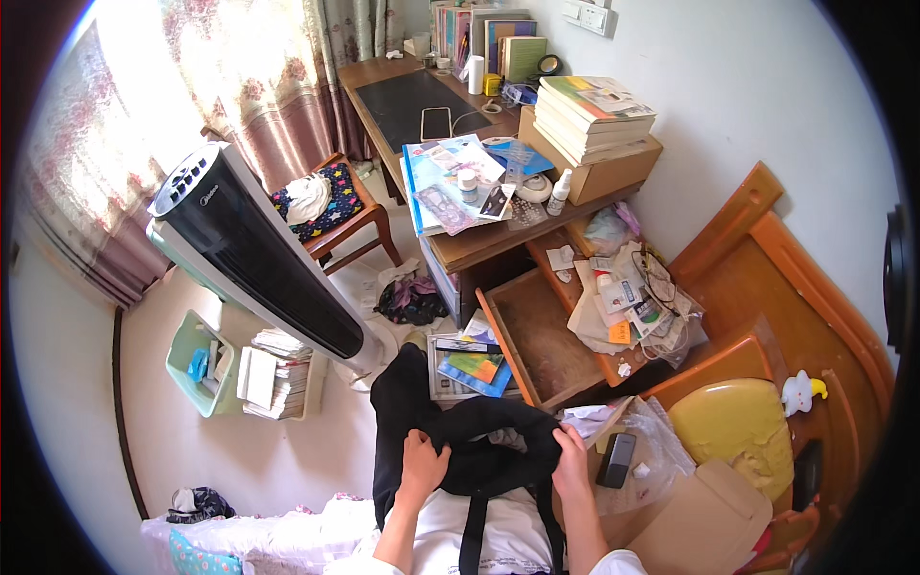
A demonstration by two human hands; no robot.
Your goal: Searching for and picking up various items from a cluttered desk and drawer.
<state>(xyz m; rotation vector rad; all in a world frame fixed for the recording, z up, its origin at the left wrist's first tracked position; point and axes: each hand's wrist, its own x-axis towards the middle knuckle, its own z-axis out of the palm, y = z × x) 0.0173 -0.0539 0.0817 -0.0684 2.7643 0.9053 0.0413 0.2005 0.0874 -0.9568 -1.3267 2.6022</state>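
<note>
A black cloth bag [500, 456] with long straps lies over my lap, its mouth spread toward me. My left hand [425, 464] grips the left side of its rim with bent fingers. On the opposite side, my right hand [570, 458] pinches the rim between thumb and fingers. Something pale shows through the opening, too small to name. Two black straps [472, 537] hang down over my white shirt. Just beyond the bag, an open wooden drawer [541, 321] sticks out of the desk.
Papers and bottles cover the desk [479, 251], beside stacked books [589, 125]. A second drawer overflows with cards and bags [637, 297]. A tower fan [259, 259], green bin [196, 369] and crate of papers [278, 374] stand left. A yellow-cushioned chair [733, 431] is at right.
</note>
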